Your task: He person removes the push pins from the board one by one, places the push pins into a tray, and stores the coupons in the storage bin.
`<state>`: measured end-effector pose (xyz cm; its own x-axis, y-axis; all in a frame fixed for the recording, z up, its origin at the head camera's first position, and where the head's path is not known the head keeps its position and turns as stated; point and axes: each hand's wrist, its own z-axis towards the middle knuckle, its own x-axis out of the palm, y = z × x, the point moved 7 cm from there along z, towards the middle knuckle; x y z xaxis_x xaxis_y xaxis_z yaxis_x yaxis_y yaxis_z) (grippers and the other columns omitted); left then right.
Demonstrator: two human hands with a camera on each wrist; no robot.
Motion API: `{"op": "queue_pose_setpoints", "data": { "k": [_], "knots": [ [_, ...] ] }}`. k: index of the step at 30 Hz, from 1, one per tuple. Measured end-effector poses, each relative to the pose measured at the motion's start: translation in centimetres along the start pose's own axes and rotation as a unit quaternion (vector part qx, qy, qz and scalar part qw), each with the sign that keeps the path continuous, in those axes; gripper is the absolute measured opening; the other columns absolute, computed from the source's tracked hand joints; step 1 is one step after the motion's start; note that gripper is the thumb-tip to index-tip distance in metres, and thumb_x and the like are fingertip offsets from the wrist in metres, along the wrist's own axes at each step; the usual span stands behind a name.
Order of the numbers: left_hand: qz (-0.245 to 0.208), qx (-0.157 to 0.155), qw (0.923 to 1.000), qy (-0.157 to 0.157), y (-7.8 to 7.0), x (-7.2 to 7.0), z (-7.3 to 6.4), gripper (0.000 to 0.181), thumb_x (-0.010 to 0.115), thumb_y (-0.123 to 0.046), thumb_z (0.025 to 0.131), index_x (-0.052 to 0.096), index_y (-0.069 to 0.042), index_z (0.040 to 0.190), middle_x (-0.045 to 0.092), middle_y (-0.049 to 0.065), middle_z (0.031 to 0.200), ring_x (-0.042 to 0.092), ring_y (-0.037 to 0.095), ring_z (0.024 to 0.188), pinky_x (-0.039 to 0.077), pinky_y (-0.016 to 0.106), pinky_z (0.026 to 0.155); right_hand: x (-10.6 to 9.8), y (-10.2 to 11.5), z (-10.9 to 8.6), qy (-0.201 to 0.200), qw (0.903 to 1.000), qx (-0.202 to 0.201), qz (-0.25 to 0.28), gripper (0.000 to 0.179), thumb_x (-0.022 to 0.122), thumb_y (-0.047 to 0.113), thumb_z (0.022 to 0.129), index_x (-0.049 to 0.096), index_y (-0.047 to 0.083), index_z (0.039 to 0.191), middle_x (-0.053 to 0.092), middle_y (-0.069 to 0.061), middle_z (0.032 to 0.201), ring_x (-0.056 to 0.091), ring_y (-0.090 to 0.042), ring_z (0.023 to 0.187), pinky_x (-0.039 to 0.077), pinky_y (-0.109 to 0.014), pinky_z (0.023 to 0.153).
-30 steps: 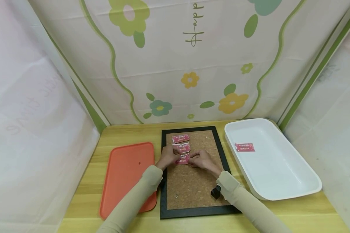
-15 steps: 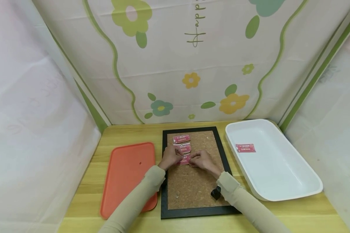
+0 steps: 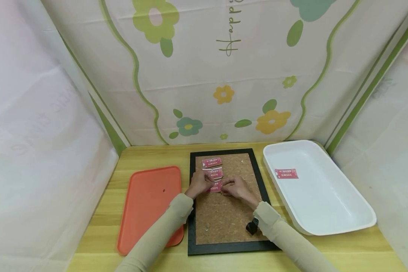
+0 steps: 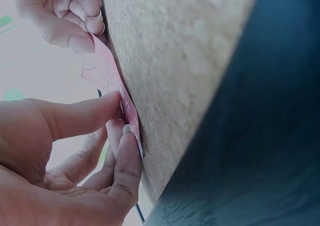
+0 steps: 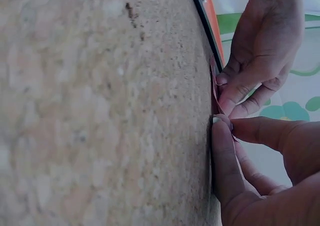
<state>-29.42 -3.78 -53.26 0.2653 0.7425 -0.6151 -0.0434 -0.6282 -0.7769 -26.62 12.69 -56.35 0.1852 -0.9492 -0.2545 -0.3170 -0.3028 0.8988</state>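
Observation:
Three pink printed coupons stand in a column on the black-framed corkboard (image 3: 229, 223). The lowest coupon (image 3: 216, 187) is between both hands, bowed slightly off the cork in the left wrist view. My left hand (image 3: 199, 184) pinches it near its upper middle, thumb tip against the printed face. At its right end, my right hand (image 3: 236, 187) pinches the edge between thumb and fingers. Just above are the middle coupon (image 3: 217, 173), partly covered by the left hand, and the top coupon (image 3: 212, 162). Whatever lies between the left fingertips is hidden.
An orange tray (image 3: 146, 211) lies left of the board. To the right stands a white basin (image 3: 326, 200) with a single pink coupon (image 3: 286, 173) in it. A flowered curtain (image 3: 197, 75) rises behind the wooden table (image 3: 149, 153).
The head view has shifted slightly. Both hands stay at the lowest coupon with almost the same grip; the left fingers cover a little more of its left part.

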Motion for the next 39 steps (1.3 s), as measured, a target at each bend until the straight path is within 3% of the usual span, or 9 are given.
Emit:
{"op": "queue_pose_setpoints", "data": {
  "k": [5, 19, 28, 33, 39],
  "knots": [
    [-0.004, 0.02, 0.9998, 0.008, -0.1, 0.1, 0.0, 0.004, 0.078, -0.004, 0.09, 0.079, -0.002, 0.087, 0.078, 0.011, 0.088, 0.066, 0.011, 0.07, 0.052, 0.023, 0.06, -0.3, 0.0, -0.2, 0.004, 0.9999, 0.011, 0.009, 0.021, 0.069, -0.002, 0.095, 0.074, -0.008, 0.115, 0.079, -0.022, 0.104, 0.076, -0.013, 0.079, 0.065, -0.029, 0.074],
    [-0.03, 0.005, 0.9991, 0.029, 0.6, -0.2, -0.4, 0.008, 0.073, -0.01, 0.096, 0.079, -0.005, 0.095, 0.076, 0.01, 0.093, 0.064, 0.013, 0.08, 0.049, 0.025, 0.066, -0.4, 0.3, -0.9, 0.038, 0.9987, -0.003, 0.032, 0.025, 0.067, -0.004, 0.097, 0.072, -0.009, 0.121, 0.077, -0.024, 0.113, 0.077, -0.015, 0.086, 0.065, -0.031, 0.079],
    [-0.052, -0.013, 0.9976, 0.043, 0.8, -0.3, -0.7, 0.009, 0.073, -0.014, 0.098, 0.079, -0.008, 0.096, 0.073, 0.008, 0.095, 0.062, 0.014, 0.082, 0.049, 0.025, 0.067, -1.5, 0.8, -1.6, 0.024, 0.9995, -0.008, 0.021, 0.024, 0.065, -0.002, 0.099, 0.071, -0.009, 0.121, 0.077, -0.025, 0.109, 0.077, -0.018, 0.087, 0.065, -0.033, 0.082],
    [-0.09, -0.02, 0.9951, 0.037, 0.8, -0.6, -1.3, 0.011, 0.073, -0.016, 0.099, 0.079, -0.007, 0.1, 0.075, 0.009, 0.098, 0.067, 0.016, 0.085, 0.054, 0.026, 0.069, -2.2, 0.9, -1.9, 0.017, 0.9998, -0.007, -0.009, 0.024, 0.065, 0.002, 0.101, 0.071, -0.006, 0.122, 0.077, -0.022, 0.11, 0.076, -0.016, 0.089, 0.065, -0.034, 0.083],
    [-0.109, -0.002, 0.994, 0.013, 0.4, -2.1, -1.9, 0.012, 0.071, -0.012, 0.099, 0.078, -0.004, 0.104, 0.076, 0.014, 0.103, 0.072, 0.029, 0.091, 0.058, 0.033, 0.072, -3.5, 1.6, -2.3, 0.013, 0.9996, -0.019, -0.016, 0.025, 0.063, 0.003, 0.102, 0.069, -0.008, 0.124, 0.077, -0.023, 0.107, 0.077, -0.017, 0.087, 0.064, -0.038, 0.086]
  ]
}}
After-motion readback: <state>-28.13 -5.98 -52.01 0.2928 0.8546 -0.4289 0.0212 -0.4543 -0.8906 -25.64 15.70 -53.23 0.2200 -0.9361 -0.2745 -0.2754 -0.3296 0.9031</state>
